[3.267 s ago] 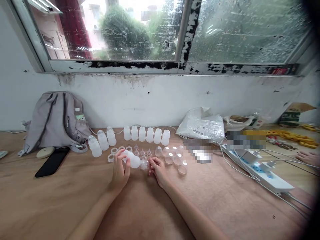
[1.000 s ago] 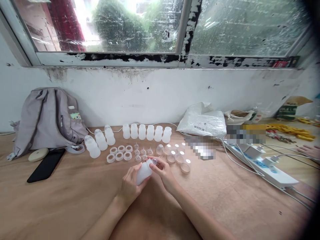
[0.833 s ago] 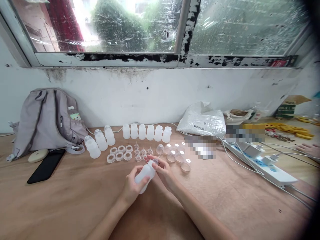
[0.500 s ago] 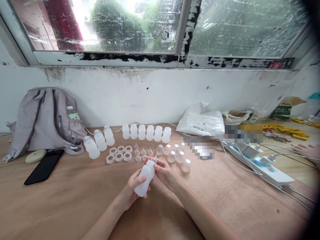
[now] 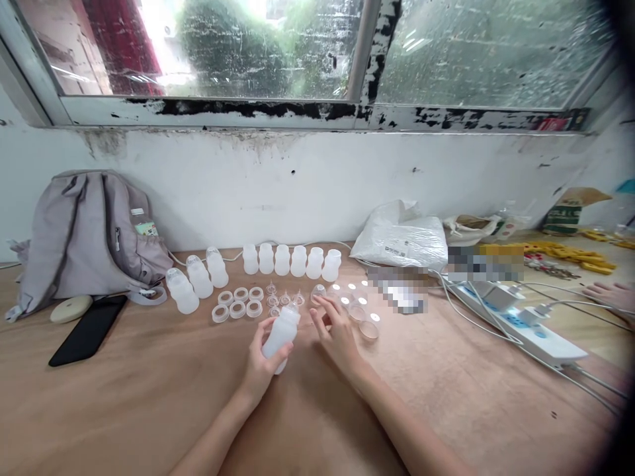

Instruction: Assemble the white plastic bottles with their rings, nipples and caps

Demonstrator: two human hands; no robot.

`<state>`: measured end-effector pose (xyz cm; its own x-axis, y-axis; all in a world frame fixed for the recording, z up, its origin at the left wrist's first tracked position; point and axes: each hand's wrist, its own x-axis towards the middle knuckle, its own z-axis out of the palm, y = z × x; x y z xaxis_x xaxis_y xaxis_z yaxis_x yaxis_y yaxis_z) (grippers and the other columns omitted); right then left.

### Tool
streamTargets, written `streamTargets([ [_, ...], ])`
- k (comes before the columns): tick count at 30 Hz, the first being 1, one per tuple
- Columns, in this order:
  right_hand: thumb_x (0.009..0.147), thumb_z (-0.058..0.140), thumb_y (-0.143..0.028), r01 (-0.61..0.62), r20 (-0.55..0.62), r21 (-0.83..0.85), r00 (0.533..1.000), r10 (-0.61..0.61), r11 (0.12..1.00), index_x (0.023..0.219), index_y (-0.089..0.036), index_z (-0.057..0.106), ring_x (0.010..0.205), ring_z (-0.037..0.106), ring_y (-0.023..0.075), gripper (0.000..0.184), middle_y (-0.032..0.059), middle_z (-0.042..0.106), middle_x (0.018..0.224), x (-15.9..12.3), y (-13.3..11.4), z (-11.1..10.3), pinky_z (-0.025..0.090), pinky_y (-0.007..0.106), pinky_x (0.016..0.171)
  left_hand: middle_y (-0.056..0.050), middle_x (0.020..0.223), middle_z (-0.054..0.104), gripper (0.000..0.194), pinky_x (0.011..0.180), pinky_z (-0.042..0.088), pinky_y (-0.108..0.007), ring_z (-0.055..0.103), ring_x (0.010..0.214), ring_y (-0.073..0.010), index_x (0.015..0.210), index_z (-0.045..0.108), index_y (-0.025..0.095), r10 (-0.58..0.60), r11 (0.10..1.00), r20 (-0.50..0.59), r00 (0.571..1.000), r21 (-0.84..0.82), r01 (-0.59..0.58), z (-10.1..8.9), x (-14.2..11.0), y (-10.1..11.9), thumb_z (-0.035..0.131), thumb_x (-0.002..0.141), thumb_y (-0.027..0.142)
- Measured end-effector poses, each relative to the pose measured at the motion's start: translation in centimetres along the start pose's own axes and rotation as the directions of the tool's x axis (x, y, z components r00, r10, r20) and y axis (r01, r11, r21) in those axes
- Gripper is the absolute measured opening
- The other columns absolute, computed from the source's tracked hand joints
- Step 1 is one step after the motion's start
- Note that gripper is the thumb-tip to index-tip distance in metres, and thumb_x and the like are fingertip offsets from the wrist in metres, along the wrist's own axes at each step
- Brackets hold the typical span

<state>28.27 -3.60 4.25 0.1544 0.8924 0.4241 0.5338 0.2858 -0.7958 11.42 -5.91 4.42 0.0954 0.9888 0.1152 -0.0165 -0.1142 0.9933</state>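
My left hand [image 5: 258, 365] is wrapped round a frosted white baby bottle [image 5: 282, 336], which leans slightly to the right above the table. A clear teat seems to top it, though detail there is small. Reaching over the clear domed caps [image 5: 368, 330], my right hand [image 5: 342, 340] has its fingers apart. Its fingertips are close to the nearest dome cap [image 5: 318, 291]; whether they touch it I cannot tell. Beyond the held bottle lie several clear teats [image 5: 272, 289], partly covered by it. White collar rings [image 5: 238, 309] lie in two rows to their left.
Several open bottles [image 5: 282, 260] stand in a row near the wall, with three capped bottles [image 5: 200, 276] to their left. A backpack [image 5: 89, 238] and black phone [image 5: 89, 330] are at left. On the right are a plastic bag [image 5: 401, 235], power strip [image 5: 536, 330] and another person's hand [image 5: 608, 294].
My right hand has come off the bottle's top and moved right, to the dome caps. My left hand has shifted slightly left and up with the bottle.
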Motion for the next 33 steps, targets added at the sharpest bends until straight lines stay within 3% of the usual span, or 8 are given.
streamTargets([
  [3,0.076,0.047,-0.033,-0.029,-0.16,-0.296,0.987,-0.02,0.955,0.121,-0.019,0.043,0.099,0.049,0.0268,0.047,0.0137,0.037,0.123,0.8,1.5,-0.4,0.043,0.04,0.075,-0.007,0.098,0.057,0.047,0.072,0.044,-0.027,0.054,0.089,-0.0202,0.106,0.051,0.018,-0.062,0.998,-0.044,0.997,-0.032,0.061,-0.6,0.2,0.0,0.063,0.064,0.036],
  [5,0.075,0.048,-0.032,-0.087,-0.219,-0.374,0.976,0.003,0.923,0.123,-0.016,0.038,0.104,0.044,0.0297,0.052,0.0162,0.034,0.123,1.3,2.4,-0.7,0.043,0.042,0.075,-0.006,0.096,0.057,0.049,0.061,0.045,-0.025,0.056,0.079,-0.0182,0.109,0.051,0.019,-0.145,0.984,-0.033,0.989,-0.107,0.141,-0.9,0.3,0.0,0.061,0.065,0.039],
  [8,0.074,0.047,-0.033,-0.124,-0.242,-0.335,0.969,0.042,0.934,0.115,-0.013,0.044,0.096,0.048,0.0273,0.045,0.0156,0.044,0.11,1.8,3.1,-1.1,0.042,0.041,0.075,-0.007,0.101,0.057,0.048,0.056,0.045,-0.023,0.056,0.077,-0.0169,0.11,0.052,0.019,-0.207,0.954,-0.002,0.978,-0.223,0.202,-1.1,0.4,0.1,0.059,0.068,0.041],
  [13,0.079,0.041,-0.041,-0.113,-0.123,-0.154,0.988,0.095,0.982,0.096,-0.019,0.053,0.055,0.048,0.0125,0.03,0.0065,0.053,0.092,1.5,2.7,-1.0,0.043,0.032,0.061,-0.008,0.111,0.055,0.046,0.081,0.042,-0.028,0.052,0.098,-0.0218,0.11,0.054,0.018,-0.188,0.941,-0.012,0.982,-0.288,0.177,-1.3,0.5,0.4,0.061,0.068,0.035],
  [19,0.066,0.057,-0.045,-0.099,-0.103,-0.229,0.992,0.077,0.968,0.09,-0.018,0.05,0.079,0.053,0.0215,0.037,0.0073,0.052,0.089,0.9,2.4,-0.3,0.042,0.034,0.068,-0.009,0.115,0.053,0.046,0.085,0.04,-0.029,0.051,0.103,-0.0225,0.109,0.053,0.016,-0.201,0.943,-0.024,0.979,-0.277,0.187,-1.5,0.6,0.2,0.062,0.068,0.036],
  [24,0.066,0.057,-0.046,-0.24,-0.041,0.124,0.968,0.247,0.963,0.092,-0.019,0.051,0.067,0.053,0.0171,0.038,0.005,0.056,0.085,1.2,2.3,-0.4,0.043,0.03,0.056,-0.009,0.105,0.058,0.051,0.07,0.044,-0.025,0.057,0.087,-0.0192,0.11,0.05,0.017,-0.186,0.961,-0.076,0.98,-0.224,0.165,-1.5,0.8,-0.2,0.063,0.066,0.039],
  [28,0.068,0.059,-0.042,-0.258,0.03,0.551,0.957,0.29,0.794,0.103,-0.021,0.053,0.079,0.054,0.0167,0.041,0.0053,0.057,0.097,1.5,1.9,-0.7,0.045,0.028,0.06,-0.008,0.095,0.06,0.047,0.066,0.044,-0.025,0.057,0.082,-0.0187,0.104,0.052,0.016,-0.09,0.994,-0.064,0.994,-0.073,0.085,-1.7,0.9,-0.4,0.062,0.065,0.04],
  [33,0.069,0.061,-0.034,-0.258,0.125,0.713,0.962,0.245,0.652,0.101,-0.022,0.057,0.087,0.055,0.0179,0.034,0.0054,0.058,0.102,1.5,1.7,-0.9,0.044,0.034,0.077,-0.006,0.091,0.062,0.04,0.07,0.043,-0.026,0.057,0.083,-0.0188,0.098,0.055,0.016,-0.008,0.994,-0.004,1.0,0.108,0.008,-1.7,1.0,-0.5,0.061,0.066,0.04],
])
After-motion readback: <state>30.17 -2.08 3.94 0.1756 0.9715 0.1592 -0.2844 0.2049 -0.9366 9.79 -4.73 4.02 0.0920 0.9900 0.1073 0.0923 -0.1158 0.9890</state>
